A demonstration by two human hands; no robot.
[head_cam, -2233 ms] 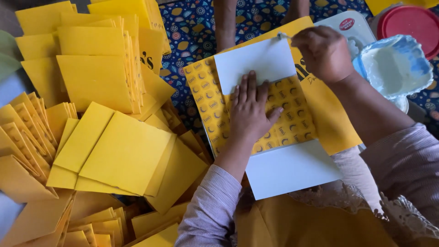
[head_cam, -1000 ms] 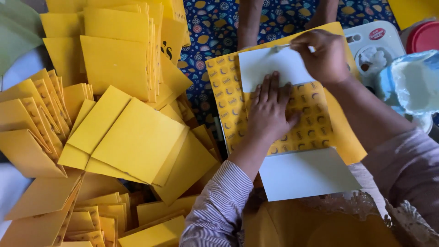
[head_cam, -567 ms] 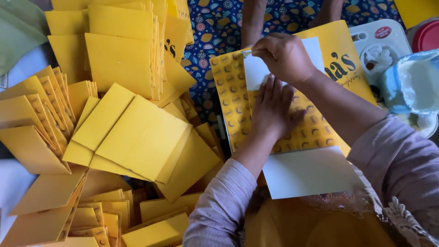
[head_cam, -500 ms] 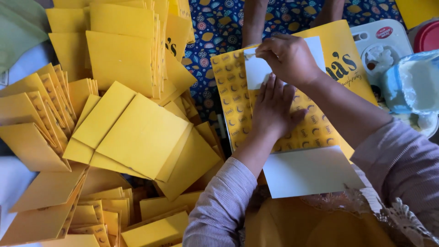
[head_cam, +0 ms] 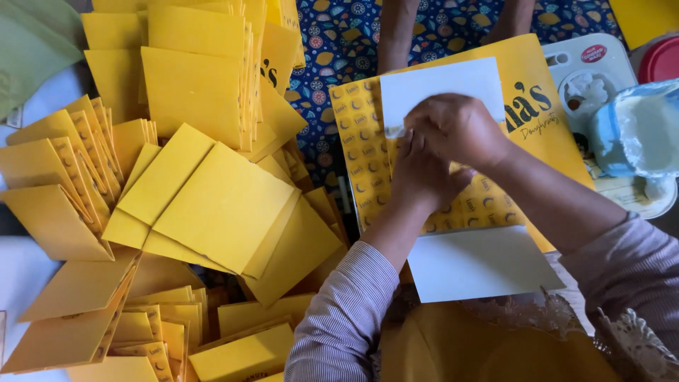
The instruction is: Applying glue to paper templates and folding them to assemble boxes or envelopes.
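Matt yellow card sheet [head_cam: 368, 152], probably paper.

left of the flat box [head_cam: 368, 177], yellow stacks [head_cam: 205, 205] crowd in close, leaving only a thin strip of patterned cloth [head_cam: 325, 152] between. on the right a tub [head_cam: 636, 127] and tray [head_cam: 566, 60] stand near. beyond it, cloth shows between two legs [head_cam: 396, 35].
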